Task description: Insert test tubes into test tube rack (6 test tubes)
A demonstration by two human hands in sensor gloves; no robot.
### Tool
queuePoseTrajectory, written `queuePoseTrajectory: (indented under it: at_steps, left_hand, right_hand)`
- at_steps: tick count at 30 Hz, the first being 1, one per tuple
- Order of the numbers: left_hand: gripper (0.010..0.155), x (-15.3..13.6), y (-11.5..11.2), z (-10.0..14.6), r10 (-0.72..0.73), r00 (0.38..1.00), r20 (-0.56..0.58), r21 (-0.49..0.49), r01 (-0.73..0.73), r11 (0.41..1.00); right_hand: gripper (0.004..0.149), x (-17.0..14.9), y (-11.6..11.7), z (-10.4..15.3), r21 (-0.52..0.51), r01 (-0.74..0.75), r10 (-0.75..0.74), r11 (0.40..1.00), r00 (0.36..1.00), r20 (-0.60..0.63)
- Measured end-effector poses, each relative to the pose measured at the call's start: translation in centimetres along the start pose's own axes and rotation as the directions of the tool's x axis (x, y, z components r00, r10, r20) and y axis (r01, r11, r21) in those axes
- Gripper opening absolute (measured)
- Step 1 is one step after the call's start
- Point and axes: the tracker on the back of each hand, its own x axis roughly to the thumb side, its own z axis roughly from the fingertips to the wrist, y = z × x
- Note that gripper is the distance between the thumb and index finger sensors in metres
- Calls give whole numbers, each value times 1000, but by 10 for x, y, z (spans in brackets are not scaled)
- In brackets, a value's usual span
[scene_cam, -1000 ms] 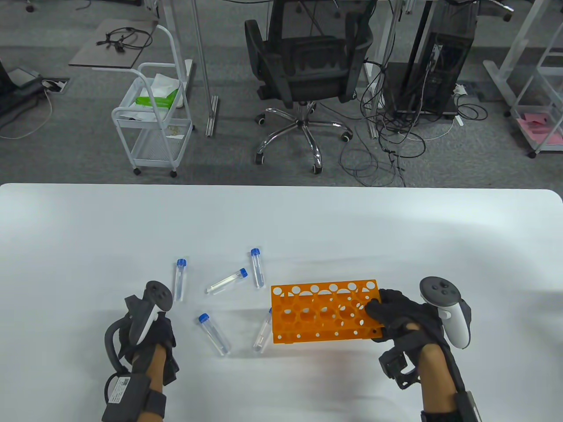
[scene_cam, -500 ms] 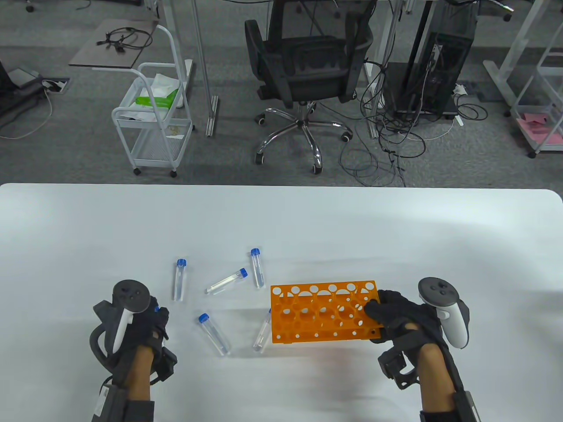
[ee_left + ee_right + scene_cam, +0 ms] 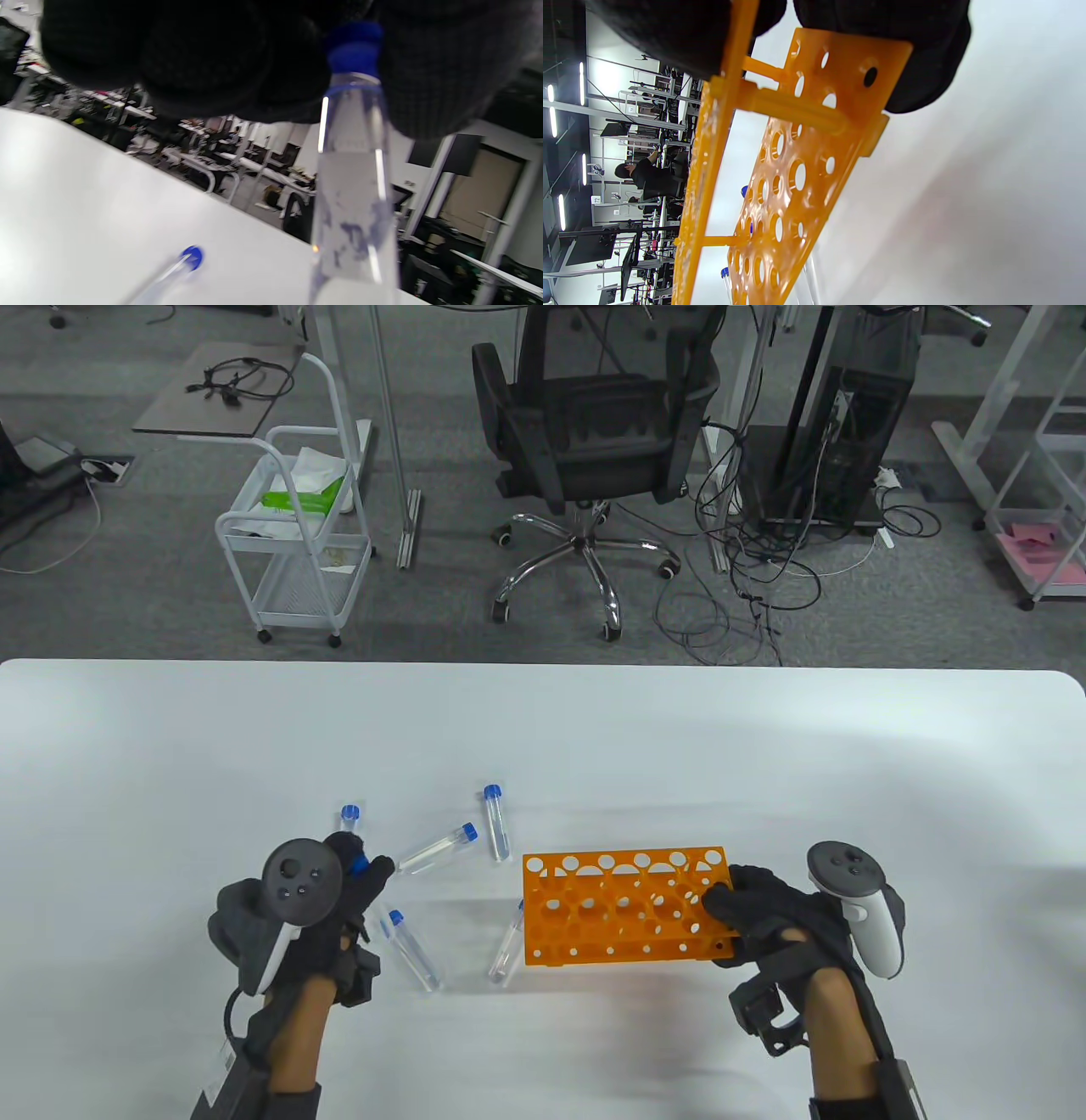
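Left hand [image 3: 339, 899] fingers grip a test tube [image 3: 352, 190] at its blue cap, left of the orange rack [image 3: 624, 912], long axis roughly vertical, cap uppermost. Right hand [image 3: 764, 912] clamps the rack's right end.

I see a smooth white bench [image 3: 764, 746], a glossy orange plastic rack [image 3: 624, 912], clear shiny tubes [image 3: 441, 848] with blue caps, and matt black knit gloves [image 3: 764, 912].
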Motion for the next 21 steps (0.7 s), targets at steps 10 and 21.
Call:
queuePoseTrajectory:
  at_steps: [10,21]
  left_hand:
    - [53,78,17,9,-26,980,198,57,15,998]
    - [52,134,23,22,53,957,287,63,-75,995]
  right_hand:
    - [60,-1,-3,1,-14,13,-14,1000,1000,-5]
    - [60,-1,-4,0,-11,21,-21,1000,1000,6]
